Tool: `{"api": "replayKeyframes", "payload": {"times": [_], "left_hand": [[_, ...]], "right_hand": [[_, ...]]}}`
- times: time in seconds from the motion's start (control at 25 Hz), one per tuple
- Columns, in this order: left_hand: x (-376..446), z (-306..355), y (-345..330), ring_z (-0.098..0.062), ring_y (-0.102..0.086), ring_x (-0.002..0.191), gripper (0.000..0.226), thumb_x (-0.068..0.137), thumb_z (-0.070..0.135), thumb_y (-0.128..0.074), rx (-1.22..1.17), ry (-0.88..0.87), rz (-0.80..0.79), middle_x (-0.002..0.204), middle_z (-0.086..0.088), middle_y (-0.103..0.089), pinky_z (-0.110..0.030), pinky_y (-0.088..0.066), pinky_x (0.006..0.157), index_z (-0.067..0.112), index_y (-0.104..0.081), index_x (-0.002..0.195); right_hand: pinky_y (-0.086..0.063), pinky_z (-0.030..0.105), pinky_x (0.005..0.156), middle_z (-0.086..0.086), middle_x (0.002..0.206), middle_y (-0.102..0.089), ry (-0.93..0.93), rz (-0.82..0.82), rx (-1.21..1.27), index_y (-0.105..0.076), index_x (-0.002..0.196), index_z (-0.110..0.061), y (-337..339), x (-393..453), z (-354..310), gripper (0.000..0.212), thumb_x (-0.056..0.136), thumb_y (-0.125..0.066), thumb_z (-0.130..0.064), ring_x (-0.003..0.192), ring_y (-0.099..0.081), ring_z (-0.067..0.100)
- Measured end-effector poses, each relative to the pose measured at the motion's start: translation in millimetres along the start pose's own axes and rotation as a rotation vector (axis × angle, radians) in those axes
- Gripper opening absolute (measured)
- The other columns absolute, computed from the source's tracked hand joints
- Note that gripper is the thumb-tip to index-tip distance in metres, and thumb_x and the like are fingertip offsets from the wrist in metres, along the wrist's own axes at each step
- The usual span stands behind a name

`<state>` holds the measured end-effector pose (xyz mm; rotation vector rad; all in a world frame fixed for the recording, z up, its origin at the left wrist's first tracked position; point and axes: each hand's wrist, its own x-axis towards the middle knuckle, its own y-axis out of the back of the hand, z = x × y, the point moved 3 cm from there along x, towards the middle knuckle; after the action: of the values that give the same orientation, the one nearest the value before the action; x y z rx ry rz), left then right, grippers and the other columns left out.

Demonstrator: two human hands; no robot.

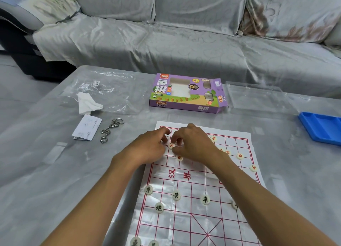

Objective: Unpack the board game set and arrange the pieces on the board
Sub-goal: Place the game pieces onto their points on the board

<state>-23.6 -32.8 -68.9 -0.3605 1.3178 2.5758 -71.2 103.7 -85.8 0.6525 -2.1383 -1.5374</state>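
1. Board (pixel 201 186): paper sheet with a red grid, spread flat on the counter (pixel 55 172) at 6 o'clock of the view. River band reads "汉界".
2. Box (pixel 186 93): purple carton, unpacked, end flap open, lying at 12 o'clock of the board. Print reads "象棋", "XIANG QI"; a logo looks like "XCPAI", not sure.
3. Black-lettered pieces (pixel 176 195): several placed on the near half, marked "卒" and "炮"; more at the bottom edge, cut off. Rows look incomplete.
4. Red-lettered pieces (pixel 239 155): a handful on the far half, loosely spaced; characters too small to read.
5. Left hand (pixel 147 148): over the board's far-left corner, at 11 o'clock; fingers curled, and I cannot tell whether they hold anything.
6. Right hand (pixel 195 144): close beside the left; fingers narrow, tips at a red piece (pixel 171 145) on the grid, apparently adjusting it.
7. Progress, judged: unpacking done; arranging roughly midway, many points unfilled, remaining pieces not visible.
8. Other: clear lid (pixel 256 98) at 1 o'clock, blue tray (pixel 321 127) at 3 o'clock.
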Motion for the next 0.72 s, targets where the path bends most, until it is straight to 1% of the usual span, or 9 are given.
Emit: {"api": "replayKeyframes", "payload": {"times": [0.12,0.28,0.4,0.48,0.52,0.64,0.72], "left_hand": [[0.2,1.0,1.1,-0.021,-0.054,0.114,0.058,0.086,0.004,-0.042,0.010,-0.007,0.005,0.129,0.005,-0.057,-0.035,-0.046,0.094,0.028,-0.039,0.138],[2.1,-0.3,-1.3,-0.021,-0.055,0.112,0.056,0.086,0.005,-0.043,0.004,-0.023,0.019,0.128,0.005,-0.057,-0.036,-0.047,0.094,0.030,-0.043,0.136],[4.0,-1.6,-1.8,-0.020,-0.055,0.113,0.054,0.087,0.005,-0.043,0.032,-0.036,0.026,0.127,0.006,-0.057,-0.036,-0.047,0.094,0.030,-0.043,0.135],[4.0,-1.2,-2.0,-0.019,-0.053,0.115,0.056,0.087,0.005,-0.044,0.048,-0.026,0.018,0.129,0.007,-0.056,-0.034,-0.046,0.096,0.030,-0.042,0.137],[4.3,-1.7,-2.1,-0.018,-0.053,0.115,0.055,0.088,0.006,-0.045,0.047,-0.020,0.017,0.129,0.008,-0.056,-0.034,-0.045,0.095,0.030,-0.042,0.137],[4.8,-2.0,-3.1,-0.017,-0.054,0.111,0.049,0.089,0.008,-0.048,0.055,-0.026,0.013,0.127,0.009,-0.057,-0.033,-0.045,0.094,0.031,-0.046,0.133],[5.4,-1.7,-2.6,-0.018,-0.054,0.110,0.047,0.089,0.009,-0.048,0.072,-0.030,0.013,0.125,0.008,-0.057,-0.034,-0.046,0.093,0.031,-0.048,0.130]], "right_hand": [[-0.042,0.029,0.075,-0.006,0.095,-0.071,0.010,0.019,0.004,-0.072,0.104,-0.026,-2.8,1.4,-2.5,0.024,0.082,-0.066,-0.032,0.091,-0.048,0.016],[-0.038,0.029,0.073,-0.006,0.094,-0.071,0.006,0.014,0.009,-0.072,0.104,-0.026,-4.5,2.4,-3.1,0.024,0.082,-0.065,-0.031,0.093,-0.049,0.018],[-0.038,0.027,0.075,-0.006,0.100,-0.070,0.028,0.023,0.006,-0.070,0.109,-0.024,2.2,-1.5,-4.3,0.027,0.084,-0.065,-0.029,0.095,-0.049,0.016],[-0.039,0.026,0.079,-0.006,0.102,-0.070,-0.027,0.084,0.036,-0.068,0.111,-0.022,18.6,-10.7,9.5,0.025,0.088,-0.063,-0.027,0.096,-0.049,0.014],[-0.040,0.025,0.079,-0.007,0.100,-0.070,-0.070,0.123,0.054,-0.069,0.109,-0.021,28.6,-17.9,22.2,0.022,0.089,-0.062,-0.025,0.093,-0.049,0.013],[-0.045,0.018,0.074,-0.009,0.087,-0.071,-0.218,0.196,0.094,-0.073,0.095,-0.021,60.5,-49.4,75.6,0.013,0.088,-0.063,-0.016,0.077,-0.056,0.003],[-0.045,0.013,0.068,-0.012,0.080,-0.069,-0.322,0.208,0.108,-0.073,0.087,-0.024,77.2,-73.0,107.4,0.013,0.086,-0.066,-0.013,0.070,-0.058,-0.002]]}}
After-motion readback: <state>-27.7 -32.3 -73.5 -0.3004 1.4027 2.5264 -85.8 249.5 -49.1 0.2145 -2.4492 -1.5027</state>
